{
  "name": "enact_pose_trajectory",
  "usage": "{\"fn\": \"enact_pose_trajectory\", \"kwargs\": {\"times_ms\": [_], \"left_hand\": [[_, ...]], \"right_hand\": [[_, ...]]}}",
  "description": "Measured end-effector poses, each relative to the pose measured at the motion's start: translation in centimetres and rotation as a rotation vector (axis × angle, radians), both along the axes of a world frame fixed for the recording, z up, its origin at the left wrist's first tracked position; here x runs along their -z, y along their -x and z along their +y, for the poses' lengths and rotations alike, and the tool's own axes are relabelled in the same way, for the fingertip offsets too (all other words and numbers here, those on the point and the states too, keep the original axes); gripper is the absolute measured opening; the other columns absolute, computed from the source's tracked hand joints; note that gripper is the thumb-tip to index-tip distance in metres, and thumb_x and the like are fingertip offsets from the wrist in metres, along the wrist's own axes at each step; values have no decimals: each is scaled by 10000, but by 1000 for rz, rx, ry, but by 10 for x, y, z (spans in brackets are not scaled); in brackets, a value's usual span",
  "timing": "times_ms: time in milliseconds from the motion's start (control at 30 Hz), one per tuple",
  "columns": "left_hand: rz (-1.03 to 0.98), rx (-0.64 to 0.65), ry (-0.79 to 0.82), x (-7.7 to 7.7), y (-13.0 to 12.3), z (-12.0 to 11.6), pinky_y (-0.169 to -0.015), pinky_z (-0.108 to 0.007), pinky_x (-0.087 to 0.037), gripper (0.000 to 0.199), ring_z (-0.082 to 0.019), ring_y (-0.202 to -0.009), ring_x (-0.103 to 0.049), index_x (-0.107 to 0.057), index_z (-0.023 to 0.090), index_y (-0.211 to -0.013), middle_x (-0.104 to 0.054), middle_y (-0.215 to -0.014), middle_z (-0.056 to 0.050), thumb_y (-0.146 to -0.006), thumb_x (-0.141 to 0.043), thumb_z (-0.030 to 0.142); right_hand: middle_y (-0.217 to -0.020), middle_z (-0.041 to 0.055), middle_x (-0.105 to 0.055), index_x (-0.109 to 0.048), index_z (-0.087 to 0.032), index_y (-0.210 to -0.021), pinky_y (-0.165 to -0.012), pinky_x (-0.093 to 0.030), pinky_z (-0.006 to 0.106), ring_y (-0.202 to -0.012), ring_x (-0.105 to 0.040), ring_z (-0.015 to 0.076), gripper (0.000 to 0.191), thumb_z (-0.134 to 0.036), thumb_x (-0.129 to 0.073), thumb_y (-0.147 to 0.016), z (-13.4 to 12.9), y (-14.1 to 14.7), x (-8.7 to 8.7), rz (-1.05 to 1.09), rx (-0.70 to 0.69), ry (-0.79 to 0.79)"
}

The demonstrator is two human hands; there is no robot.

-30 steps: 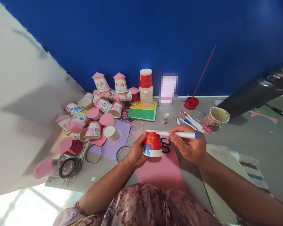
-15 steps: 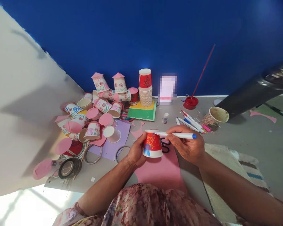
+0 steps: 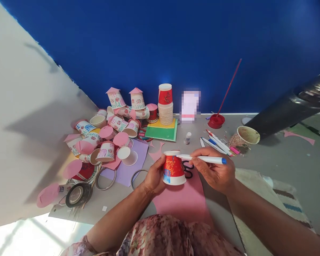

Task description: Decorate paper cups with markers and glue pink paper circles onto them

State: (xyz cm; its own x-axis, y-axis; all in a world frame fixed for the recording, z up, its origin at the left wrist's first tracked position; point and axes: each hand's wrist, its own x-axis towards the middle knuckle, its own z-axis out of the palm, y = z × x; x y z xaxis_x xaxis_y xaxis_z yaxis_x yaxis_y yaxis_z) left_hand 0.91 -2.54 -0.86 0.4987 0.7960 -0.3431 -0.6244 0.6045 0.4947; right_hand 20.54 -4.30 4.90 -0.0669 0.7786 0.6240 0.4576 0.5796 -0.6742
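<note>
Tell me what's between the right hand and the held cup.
In the head view, a white marker spans the gap; black looped handles show below it.

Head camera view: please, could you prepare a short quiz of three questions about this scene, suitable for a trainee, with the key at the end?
1. Fill in: The red-and-white paper cup is held by the person's ____ hand.
2. True or false: The stack of paper cups stands upright in front of the blue wall.
3. Multiple choice: What colour is the rear end of the white felt-tip pen in the right hand?
a) red
b) blue
c) green

Key: 1. left; 2. true; 3. b.
</note>
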Motion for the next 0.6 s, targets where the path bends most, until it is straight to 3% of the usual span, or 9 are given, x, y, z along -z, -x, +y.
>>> {"fn": "enact_pose_trajectory", "kwargs": {"times_ms": [200, 400, 600], "left_hand": [[-86, 52, -29, 1, 2, -1, -920, -459, -551, 510, -296, -920, -745, -697, 117, -1271, -781, -1085, -155, -906, -702, 473], [-85, 65, -72, -2, 3, -3, -1012, -474, -510, 519, -342, -1065, -738, -698, 115, -1277, -791, -1070, -159, -917, -682, 490], [-97, 99, -75, -2, 4, -5, -1039, -489, -497, 545, -363, -1136, -723, -669, 113, -1330, -783, -1132, -173, -925, -663, 477]], "right_hand": [[-694, 1, -766, -711, -217, -886, -446, -491, 217, -489, -685, 132, 114, -237, -630, -964, -2, 1, 0, 34, -14, 22], [-749, 19, -783, -718, -215, -894, -427, -515, 204, -547, -751, 161, 101, -237, -647, -963, -5, 1, -3, 98, -61, 38], [-668, -1, -754, -722, -218, -896, -419, -491, 233, -375, -593, 112, 103, -243, -643, -959, -6, -2, -3, 58, -51, 17]]}}
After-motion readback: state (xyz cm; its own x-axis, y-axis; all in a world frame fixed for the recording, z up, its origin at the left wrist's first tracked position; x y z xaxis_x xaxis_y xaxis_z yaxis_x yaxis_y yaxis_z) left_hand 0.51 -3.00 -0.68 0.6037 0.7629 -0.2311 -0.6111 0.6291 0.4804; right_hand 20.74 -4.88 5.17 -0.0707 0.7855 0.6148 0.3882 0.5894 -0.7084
